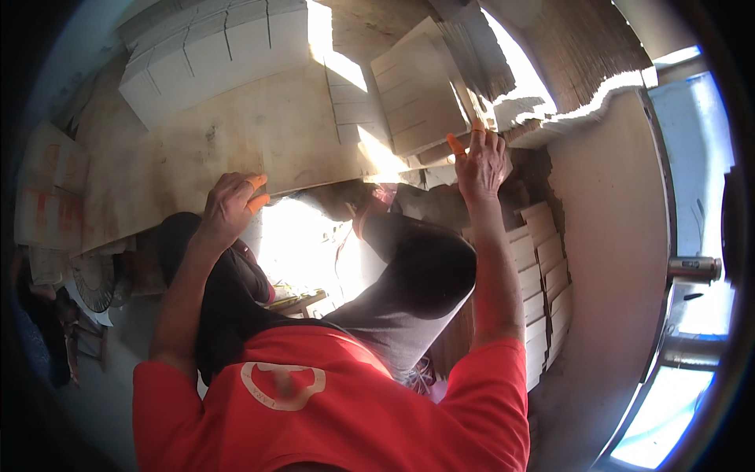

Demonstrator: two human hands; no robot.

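Observation:
My left hand hovers at the near edge of the wooden table. Orange finger covers sit on its thumb and index finger, which are parted with nothing visible between them; the other fingers curl in. My right hand reaches farther forward, to the near right corner of a stack of pale cardboard pieces. Its thumb and index finger, also in orange covers, are spread apart. Whether the fingertips touch the stack I cannot tell, as glare washes out that corner.
A long pile of folded cardboard lies at the table's far left. Brown sheets are piled at the far right. Below my right forearm stand more stacked pieces. A printed carton is at the left. Windows line the right wall.

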